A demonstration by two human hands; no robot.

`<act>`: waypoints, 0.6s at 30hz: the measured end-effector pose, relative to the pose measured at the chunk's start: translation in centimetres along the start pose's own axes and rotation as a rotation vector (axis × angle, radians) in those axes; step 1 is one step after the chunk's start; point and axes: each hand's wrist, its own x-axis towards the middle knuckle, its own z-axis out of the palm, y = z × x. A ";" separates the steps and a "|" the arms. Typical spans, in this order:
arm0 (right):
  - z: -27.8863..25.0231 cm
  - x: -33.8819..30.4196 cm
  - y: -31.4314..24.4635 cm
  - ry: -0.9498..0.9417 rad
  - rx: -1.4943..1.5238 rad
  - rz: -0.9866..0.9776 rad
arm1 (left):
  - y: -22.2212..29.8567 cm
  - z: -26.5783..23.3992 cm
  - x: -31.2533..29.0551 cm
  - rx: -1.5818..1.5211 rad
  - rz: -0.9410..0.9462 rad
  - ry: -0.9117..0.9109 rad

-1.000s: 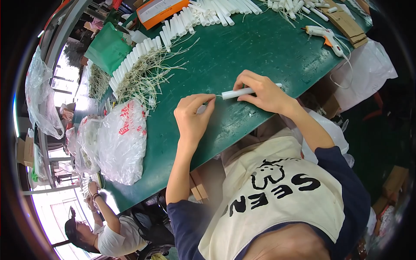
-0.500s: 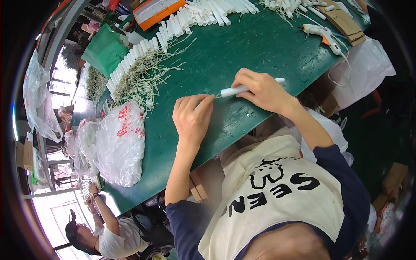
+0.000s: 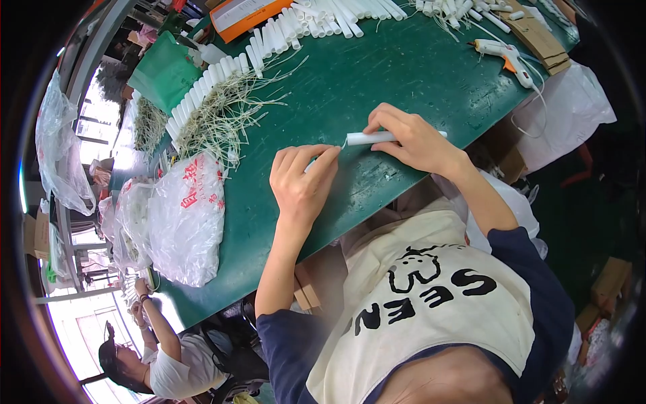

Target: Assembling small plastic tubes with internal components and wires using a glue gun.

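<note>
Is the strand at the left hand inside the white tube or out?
Out, at least partly: the pale strand shows between the left hand and one end of the white tube. Whether any runs inside, cannot tell.

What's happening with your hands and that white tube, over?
Right hand gripping white tube. Left hand pinching thin strand at tube's near end. Plastic bag off to the left, touching neither hand.

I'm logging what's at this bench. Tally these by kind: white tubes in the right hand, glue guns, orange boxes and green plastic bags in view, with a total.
White tube in the right hand: 1
Glue gun: 1
Orange box: 1
Green plastic bag: 1
Total: 4
</note>
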 end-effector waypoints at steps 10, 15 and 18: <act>-0.8 0.2 -0.8 -0.215 0.141 0.211 | -0.2 0.1 -0.3 0.012 0.012 -0.006; -0.4 0.2 -0.4 -0.063 0.073 0.001 | 0.0 0.0 0.1 0.030 0.052 -0.023; -0.3 0.2 0.0 -0.076 -0.124 -0.092 | 0.1 0.3 -0.1 0.024 0.024 -0.016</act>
